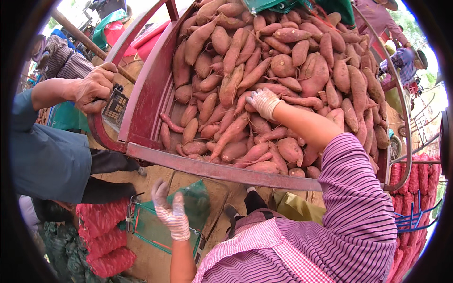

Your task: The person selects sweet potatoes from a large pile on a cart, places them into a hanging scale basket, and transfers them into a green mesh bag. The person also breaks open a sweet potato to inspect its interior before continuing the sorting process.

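Reddish sweet potatoes [283, 65] fill the red metal cargo bed [223, 171] before me. My right hand [264, 102], in a white and orange striped glove, reaches over the front rail into the heap. Its bent fingers touch a sweet potato [242, 102]; the palm side is hidden, so a firm grip cannot be made out. Outside the bed, my left hand [171, 211] is raised in a matching glove, thumb and fingers apart, holding nothing. Below it, a green mesh bag [193, 201] hangs on a metal frame [150, 238] standing on the ground.
At left, another person's hand [95, 88] rests by the bed's curved rail. Filled red mesh sacks [106, 244] lie at lower left, with more red sacks [414, 208] stacked at right. Green netting [279, 5] covers the heap's far end. Other people stand beyond the bed.
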